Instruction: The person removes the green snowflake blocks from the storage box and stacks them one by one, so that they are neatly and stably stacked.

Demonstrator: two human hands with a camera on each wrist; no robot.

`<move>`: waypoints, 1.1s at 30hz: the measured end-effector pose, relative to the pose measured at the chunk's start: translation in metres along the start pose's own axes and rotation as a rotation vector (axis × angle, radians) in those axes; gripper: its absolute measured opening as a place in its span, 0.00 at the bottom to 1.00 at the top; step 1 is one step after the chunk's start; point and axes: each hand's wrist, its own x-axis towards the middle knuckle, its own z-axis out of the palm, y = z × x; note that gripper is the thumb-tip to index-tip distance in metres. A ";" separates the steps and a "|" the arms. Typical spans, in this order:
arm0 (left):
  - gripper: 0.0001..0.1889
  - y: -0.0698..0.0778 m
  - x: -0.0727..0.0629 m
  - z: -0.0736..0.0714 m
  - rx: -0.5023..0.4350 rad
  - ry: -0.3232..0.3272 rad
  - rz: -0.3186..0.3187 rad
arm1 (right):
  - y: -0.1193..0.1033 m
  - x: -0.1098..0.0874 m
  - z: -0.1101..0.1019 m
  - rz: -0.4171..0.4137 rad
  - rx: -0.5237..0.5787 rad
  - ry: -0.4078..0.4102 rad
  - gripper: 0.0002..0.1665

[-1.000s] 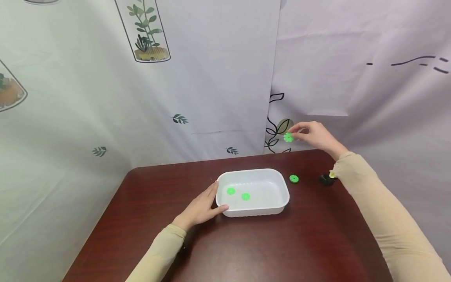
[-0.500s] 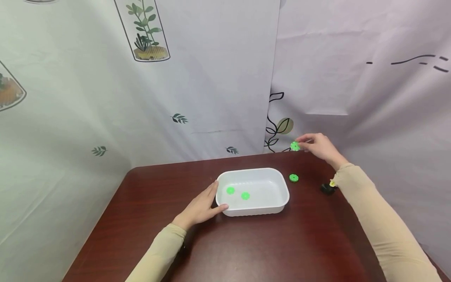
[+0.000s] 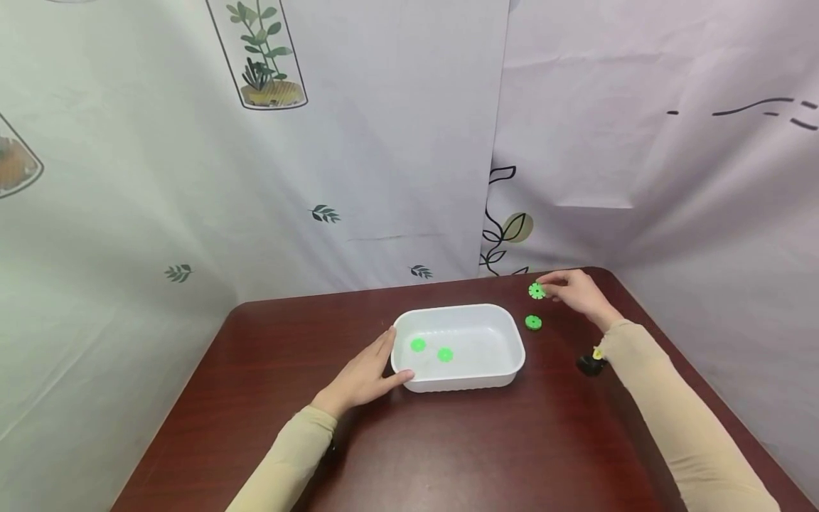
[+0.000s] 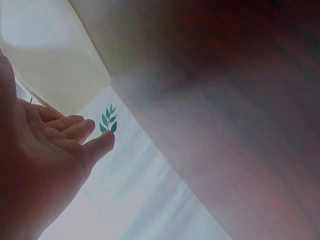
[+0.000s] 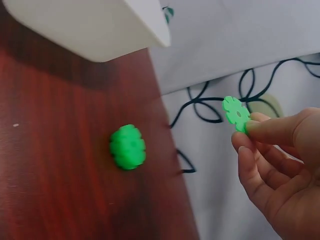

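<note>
A white plastic basin (image 3: 461, 384) stands on the table, with two green notched discs, one green disc (image 3: 418, 345) at its left and another green disc (image 3: 445, 354) nearer its middle. My left hand (image 3: 361, 377) rests against the basin's left end, fingers straight along the wall and thumb over the near rim corner. Between thumb and fingertips, my right hand (image 3: 576, 293) pinches a green flower-shaped interlocking disc (image 5: 236, 114) by its edge. Below that hand, a thick green piece (image 5: 128, 147) that looks like stacked discs lies on the table, right of the basin.
The dark red-brown table (image 3: 448, 455) runs back to a white curtain (image 3: 397, 142) printed with plants. A black wrist device (image 3: 590, 365) with a yellow flower hangs under the right sleeve. Table shows between the basin and its right edge.
My right hand has come down with the pinched disc, from in front of the curtain to just behind the stacked green piece. The left hand and basin have stayed put.
</note>
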 end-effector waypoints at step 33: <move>0.53 0.003 -0.001 -0.002 -0.009 -0.008 -0.008 | 0.040 -0.006 0.044 0.111 0.091 -0.058 0.17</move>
